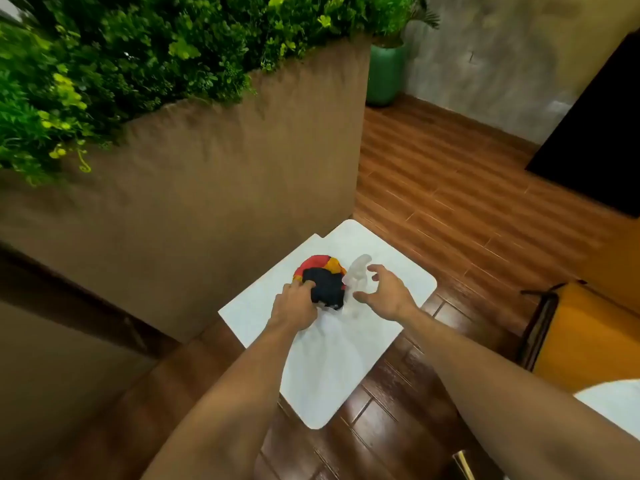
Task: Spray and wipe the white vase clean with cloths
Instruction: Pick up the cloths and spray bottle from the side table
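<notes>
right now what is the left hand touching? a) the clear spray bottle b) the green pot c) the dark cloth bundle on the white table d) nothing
c: the left hand has its fingers on the dark cloth bunched with a red and yellow cloth on the white table, while the open right hand reaches around the blurred clear spray bottle.

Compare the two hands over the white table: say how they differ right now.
The left hand is closed on the dark cloth; the right hand is open and holds nothing. The left hand presses down on the cloth bundle; the right hand curls, fingers spread, beside a blurred clear object, likely the spray bottle. Both reach over the white table on bare forearms.
</notes>
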The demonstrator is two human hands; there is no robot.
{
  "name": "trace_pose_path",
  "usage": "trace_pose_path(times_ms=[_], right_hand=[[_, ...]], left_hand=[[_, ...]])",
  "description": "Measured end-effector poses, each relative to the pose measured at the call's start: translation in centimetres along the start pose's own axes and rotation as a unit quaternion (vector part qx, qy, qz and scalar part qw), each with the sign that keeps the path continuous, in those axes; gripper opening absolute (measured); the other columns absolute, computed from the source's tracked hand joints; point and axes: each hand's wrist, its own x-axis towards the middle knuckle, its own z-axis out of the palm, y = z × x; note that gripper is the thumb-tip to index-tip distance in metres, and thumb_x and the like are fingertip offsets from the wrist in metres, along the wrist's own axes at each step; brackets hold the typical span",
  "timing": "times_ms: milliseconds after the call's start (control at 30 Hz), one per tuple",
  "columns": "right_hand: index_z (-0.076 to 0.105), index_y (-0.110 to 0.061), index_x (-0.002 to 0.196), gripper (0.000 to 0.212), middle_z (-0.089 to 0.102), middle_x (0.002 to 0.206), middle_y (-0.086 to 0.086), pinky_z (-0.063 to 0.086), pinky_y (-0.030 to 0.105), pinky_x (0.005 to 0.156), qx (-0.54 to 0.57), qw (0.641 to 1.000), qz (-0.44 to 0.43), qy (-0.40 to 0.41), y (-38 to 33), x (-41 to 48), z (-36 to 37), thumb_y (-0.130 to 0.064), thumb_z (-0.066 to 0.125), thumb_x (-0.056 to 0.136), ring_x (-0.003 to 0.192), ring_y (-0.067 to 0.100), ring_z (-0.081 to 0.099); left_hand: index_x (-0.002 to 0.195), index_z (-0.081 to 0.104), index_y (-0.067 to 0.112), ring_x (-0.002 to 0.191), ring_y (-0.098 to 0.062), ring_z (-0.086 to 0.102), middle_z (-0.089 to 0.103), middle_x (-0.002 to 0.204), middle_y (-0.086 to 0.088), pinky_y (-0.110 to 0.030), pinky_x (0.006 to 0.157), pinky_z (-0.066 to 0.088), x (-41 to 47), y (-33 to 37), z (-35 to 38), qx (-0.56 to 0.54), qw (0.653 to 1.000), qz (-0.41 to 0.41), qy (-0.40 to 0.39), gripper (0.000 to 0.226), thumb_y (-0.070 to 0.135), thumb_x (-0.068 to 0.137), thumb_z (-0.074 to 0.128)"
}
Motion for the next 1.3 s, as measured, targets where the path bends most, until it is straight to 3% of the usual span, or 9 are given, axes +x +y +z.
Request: trace_pose_path(times_ms=[167,367,500,600,733,933,1167,1300], right_hand=[[0.043,-0.021,0.148,0.071,0.055,0.147,0.005,0.048,0.039,0.096,0.025,0.999,0.017,0.021,-0.4,1.5,1.6,-0.036,0.078,0.088,0.125,0.029,0.059],[0.051,-0.021,0.142,0.06,0.062,0.139,0.003,0.051,0.04,0.094,0.01,0.999,0.015,0.038,0.3,2.1,2.6,-0.037,0.077,0.09,0.117,0.028,0.063],[0.054,-0.026,0.135,0.056,0.066,0.132,-0.002,0.053,0.039,0.085,0.036,0.998,-0.008,0.06,0.0,2.2,2.5,-0.038,0.08,0.087,0.11,0.027,0.066],[0.056,-0.026,0.133,0.054,0.065,0.127,-0.006,0.046,0.032,0.077,0.072,0.994,-0.026,0.083,-0.8,1.6,1.5,-0.037,0.08,0.086,0.109,0.024,0.065],[0.058,-0.027,0.124,0.048,0.063,0.116,-0.012,0.045,0.031,0.076,0.137,0.983,-0.043,0.112,-2.0,-0.3,-0.7,-0.039,0.081,0.084,0.104,0.018,0.064],[0.059,-0.028,0.12,0.044,0.066,0.114,-0.01,0.052,0.031,0.08,0.293,0.94,-0.052,0.169,-4.1,-6.2,-4.7,-0.034,0.083,0.084,0.099,0.011,0.065],[0.064,-0.026,0.119,0.044,0.066,0.113,-0.004,0.049,0.02,0.073,0.375,0.91,-0.052,0.171,-2.8,-16.4,-8.3,-0.035,0.086,0.082,0.103,0.009,0.066],[0.067,-0.026,0.114,0.039,0.069,0.114,-0.001,0.053,0.019,0.076,0.378,0.905,-0.071,0.179,0.6,-23.9,-9.9,-0.033,0.086,0.081,0.102,0.013,0.066]], left_hand=[[0.143,0.052,0.025,0.125,-0.028,0.05,0.053,0.142,-0.007,-0.041,0.105,0.043,2.1,-0.5,0.8,0.084,0.996,0.02,-0.011,0.045,0.023,0.099,0.059],[0.13,0.065,0.024,0.117,-0.026,0.056,0.064,0.129,-0.005,-0.038,0.103,0.045,3.1,-0.6,1.1,0.066,0.997,0.03,0.025,0.033,0.016,0.1,0.053],[0.127,0.067,0.029,0.108,-0.029,0.059,0.066,0.121,-0.003,-0.037,0.086,0.046,3.1,-0.5,0.1,0.035,0.995,0.054,0.075,0.047,0.005,0.091,0.048],[0.115,0.071,0.037,0.098,-0.027,0.062,0.069,0.108,0.002,-0.034,0.07,0.047,3.2,-0.7,-1.4,-0.021,0.992,0.06,0.105,0.049,0.004,0.085,0.05],[0.111,0.072,0.035,0.1,-0.022,0.062,0.07,0.106,0.006,-0.036,0.07,0.05,2.4,-0.2,-4.7,-0.066,0.986,0.072,0.137,0.034,0.015,0.095,0.049],[0.109,0.067,0.024,0.105,-0.027,0.061,0.069,0.109,0.002,-0.042,0.082,0.051,-0.5,1.7,-10.5,-0.092,0.975,0.11,0.168,0.023,0.026,0.098,0.047],[0.106,0.049,0.028,0.088,-0.037,0.064,0.071,0.093,-0.004,-0.047,0.075,0.052,-8.2,4.7,-14.9,-0.135,0.963,0.162,0.169,0.012,0.036,0.104,0.042],[0.105,0.049,0.028,0.078,-0.033,0.063,0.068,0.085,-0.003,-0.046,0.068,0.052,-15.1,8.0,-15.4,-0.185,0.952,0.183,0.163,0.016,0.041,0.105,0.041]])
